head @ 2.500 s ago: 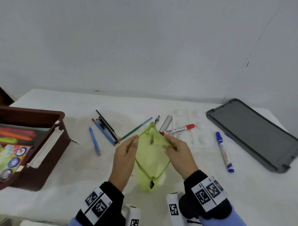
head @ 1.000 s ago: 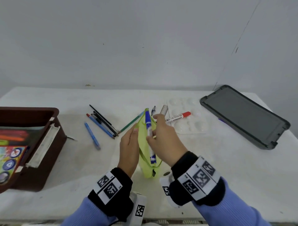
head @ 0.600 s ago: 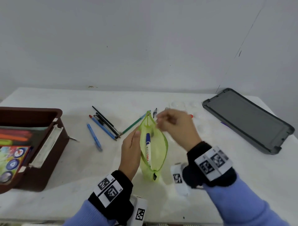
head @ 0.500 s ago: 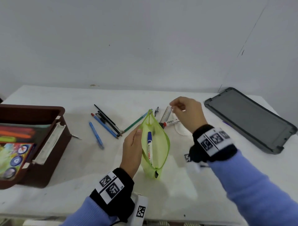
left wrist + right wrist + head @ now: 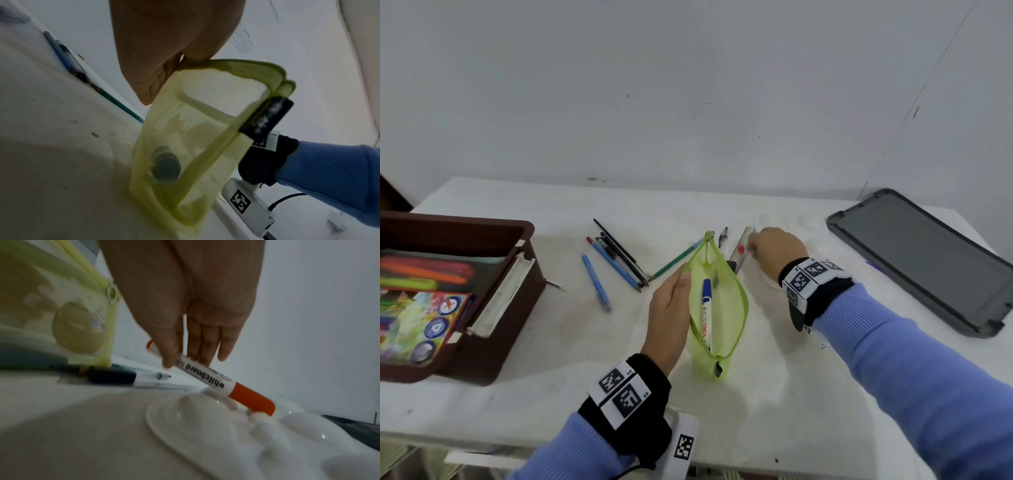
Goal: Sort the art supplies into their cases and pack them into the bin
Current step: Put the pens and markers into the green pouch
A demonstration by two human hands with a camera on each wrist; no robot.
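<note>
A translucent green zip pouch (image 5: 726, 318) stands open on the white table, with a blue marker (image 5: 705, 308) lying inside it. My left hand (image 5: 683, 275) pinches the pouch's left rim (image 5: 197, 62) between thumb and fingers and keeps the mouth open. Behind the pouch to the right, my right hand (image 5: 753, 245) pinches the white barrel of a red-capped whiteboard marker (image 5: 224, 387) between thumb and fingertips (image 5: 202, 360). The marker's cap end rests on a white paint palette (image 5: 298, 439). A ruler (image 5: 743, 241) lies just left of that hand.
A brown bin (image 5: 517, 267) with a colourful box and a case inside sits at the left. Several pens and pencils (image 5: 616, 260) lie left of the pouch. A dark grey lid (image 5: 928, 260) lies at the right. A black-capped pen (image 5: 115, 378) lies beside the pouch.
My right hand dropped the blue marker into the pouch, swung to the back right and now pinches the red marker. The left hand has kept its hold on the pouch rim.
</note>
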